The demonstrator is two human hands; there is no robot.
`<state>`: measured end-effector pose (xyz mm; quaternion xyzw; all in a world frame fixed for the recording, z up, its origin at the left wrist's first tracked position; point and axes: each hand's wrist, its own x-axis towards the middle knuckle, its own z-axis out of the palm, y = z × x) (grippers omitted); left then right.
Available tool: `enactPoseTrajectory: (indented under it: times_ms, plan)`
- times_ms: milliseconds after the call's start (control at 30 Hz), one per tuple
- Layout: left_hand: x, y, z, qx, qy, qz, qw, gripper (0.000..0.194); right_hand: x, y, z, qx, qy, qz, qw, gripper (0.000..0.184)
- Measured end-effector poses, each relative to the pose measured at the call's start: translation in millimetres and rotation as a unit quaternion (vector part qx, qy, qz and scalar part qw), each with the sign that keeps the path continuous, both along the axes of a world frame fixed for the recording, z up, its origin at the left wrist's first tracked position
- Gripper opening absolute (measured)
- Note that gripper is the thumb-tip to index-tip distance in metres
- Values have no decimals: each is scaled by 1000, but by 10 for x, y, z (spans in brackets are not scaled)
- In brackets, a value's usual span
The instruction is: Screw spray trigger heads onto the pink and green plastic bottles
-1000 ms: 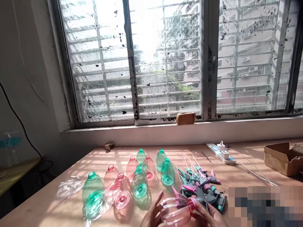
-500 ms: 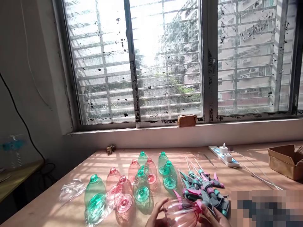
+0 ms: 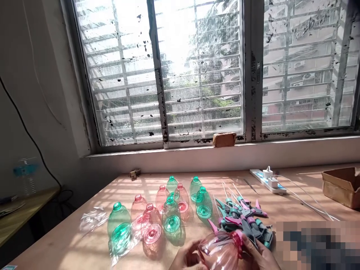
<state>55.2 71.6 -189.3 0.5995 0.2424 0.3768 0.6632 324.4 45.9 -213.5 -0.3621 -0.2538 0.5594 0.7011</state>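
Note:
A clear pink plastic bottle [image 3: 221,250] lies tilted on its side between my hands at the lower edge of the view, its neck toward the right. My left hand [image 3: 188,257] is closed around the bottle's base end. At the neck, the fingers of my right hand [image 3: 257,253] grip the bottle; a pink collar or cap shows there, though I cannot tell which. Just beyond my hands is a pile of trigger spray heads [image 3: 246,221] in grey, pink and green, with thin tubes sticking out. Several green bottles [image 3: 172,221] and pink bottles [image 3: 152,230] stand upright without caps to the left.
Crumpled clear plastic [image 3: 92,219] lies at the table's left. A white power strip [image 3: 268,182] with chargers and cables sits at the back right, near a cardboard box [image 3: 340,187]. A brick [image 3: 224,140] rests on the windowsill. The lower right corner is pixelated.
The view has shifted slightly, so the table things appear a little further right and higher. My left hand has closed more around the pink bottle's base; my right hand stays at its neck.

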Motion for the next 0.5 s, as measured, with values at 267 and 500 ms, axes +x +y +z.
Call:
enactPoseTrajectory:
  times_ms: [267,500]
  plan:
    - [-25,-147,253,6,4,53,999,68,-85,-272,383,30,-58,-17,998,50]
    - [17,-212,411,27,39,39,998,79,-131,-378,491,50,-89,15,995,47]
